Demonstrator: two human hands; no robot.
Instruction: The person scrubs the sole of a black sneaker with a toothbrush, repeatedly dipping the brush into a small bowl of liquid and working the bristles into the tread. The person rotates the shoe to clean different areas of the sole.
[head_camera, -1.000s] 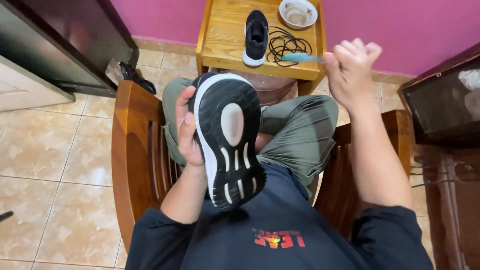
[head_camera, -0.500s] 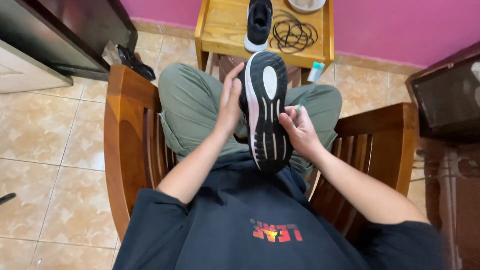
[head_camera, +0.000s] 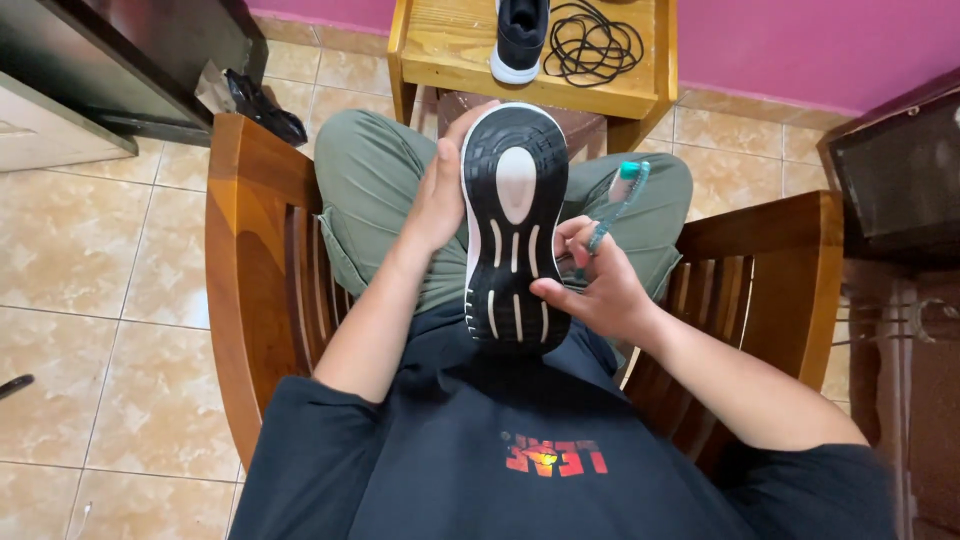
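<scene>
Head view: left hand (head_camera: 440, 195) grips the sole-up sneaker (head_camera: 513, 225); right hand (head_camera: 590, 290), raised a second ago, now pinches a toothbrush (head_camera: 615, 205) beside the sole.

The sole (head_camera: 514, 225) I'm gripping is black with a white rim, white stripes and a pale pink oval. My brush (head_camera: 618, 205) is teal and clear. My trousers (head_camera: 370, 185) are olive green, my shirt (head_camera: 520, 450) black with a red-orange print. The far shoe (head_camera: 520, 35) is black, white-edged; the wall (head_camera: 780, 40) magenta.
</scene>
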